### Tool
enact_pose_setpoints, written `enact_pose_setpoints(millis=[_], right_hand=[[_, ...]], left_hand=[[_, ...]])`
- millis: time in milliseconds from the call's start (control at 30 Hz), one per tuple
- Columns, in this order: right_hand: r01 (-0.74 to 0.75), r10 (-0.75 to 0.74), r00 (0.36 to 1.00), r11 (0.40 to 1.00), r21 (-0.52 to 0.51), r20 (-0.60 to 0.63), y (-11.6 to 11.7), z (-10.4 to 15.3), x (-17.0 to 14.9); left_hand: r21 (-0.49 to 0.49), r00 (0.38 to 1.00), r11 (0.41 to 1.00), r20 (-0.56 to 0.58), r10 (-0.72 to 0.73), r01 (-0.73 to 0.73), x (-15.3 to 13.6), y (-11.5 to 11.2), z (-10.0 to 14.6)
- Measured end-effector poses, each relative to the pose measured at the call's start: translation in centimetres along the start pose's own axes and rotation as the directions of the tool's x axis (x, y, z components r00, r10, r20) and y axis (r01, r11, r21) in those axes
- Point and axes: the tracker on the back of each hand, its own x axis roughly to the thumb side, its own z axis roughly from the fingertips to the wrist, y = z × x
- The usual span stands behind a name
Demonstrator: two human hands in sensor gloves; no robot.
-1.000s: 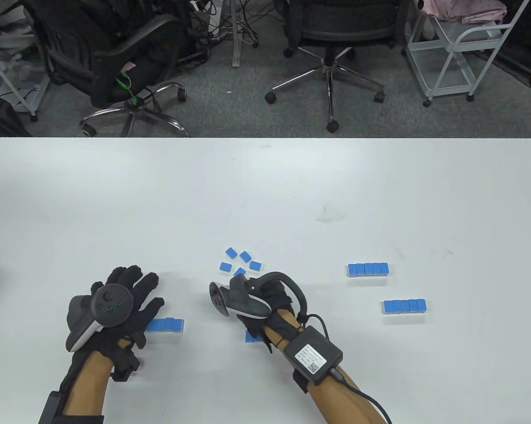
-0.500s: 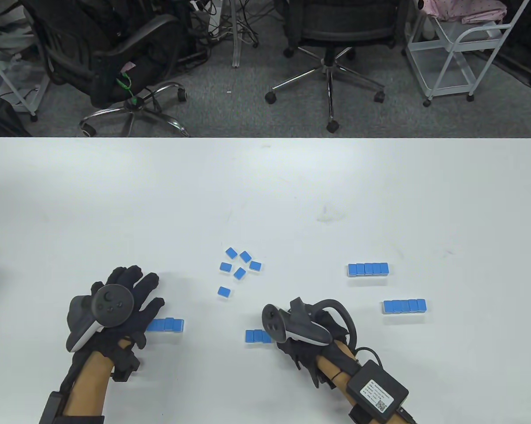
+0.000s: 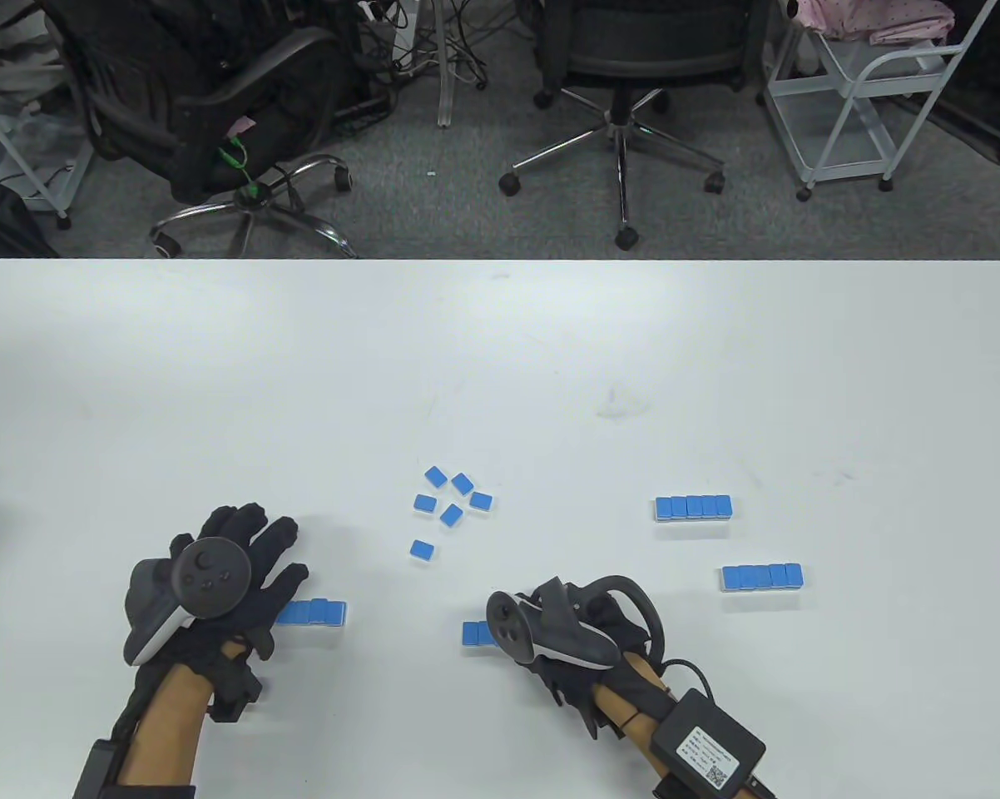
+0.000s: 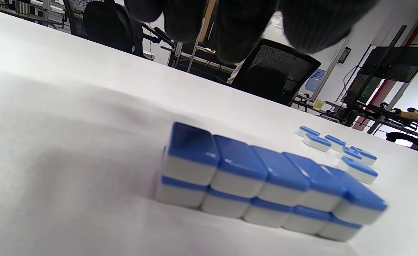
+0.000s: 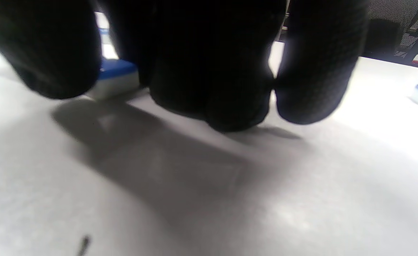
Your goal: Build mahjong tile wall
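Blue-topped, white-bottomed mahjong tiles lie on the white table (image 3: pixel 500 358). My left hand (image 3: pixel 254 549) lies flat with spread fingers over the left end of a two-layer row (image 3: pixel 321 613); that stacked row (image 4: pixel 265 177) sits below my fingertips (image 4: pixel 244 32). My right hand (image 3: pixel 554 632) covers the right end of a short single-layer row (image 3: pixel 475 633). Its fingers (image 5: pixel 212 71) curl down to the table, and a tile (image 5: pixel 118 76) shows between thumb and fingers. Several loose tiles (image 3: pixel 452 514) (image 4: pixel 336 145) lie just beyond.
Two finished rows (image 3: pixel 693 508) (image 3: pixel 762 577) stand at the right. One stray tile (image 3: pixel 421 549) lies between the loose group and the short row. Office chairs (image 3: pixel 625 50) and a white cart (image 3: pixel 866 91) stand past the far edge.
My right hand has left the loose tiles, come back toward me to the short row, then edged left over its right end. The left hand has stayed put.
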Motion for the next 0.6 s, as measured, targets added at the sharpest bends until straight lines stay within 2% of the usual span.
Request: enact_pose_setpoints(millis=[400,600], right_hand=[[-0.001,0.001,1.000,1.000,-0.004,0.000,0.02,0.04,0.20],[0.065,-0.065,0.998,0.995,0.076,0.006,-0.35,0.21,-0.65]], left_hand=[[0.000,1.000,1.000,-0.001,0.001,-0.001,-0.04,0.04,0.07],[0.001,1.000,1.000,-0.002,0.004,-0.004,-0.09,0.06,0.15]])
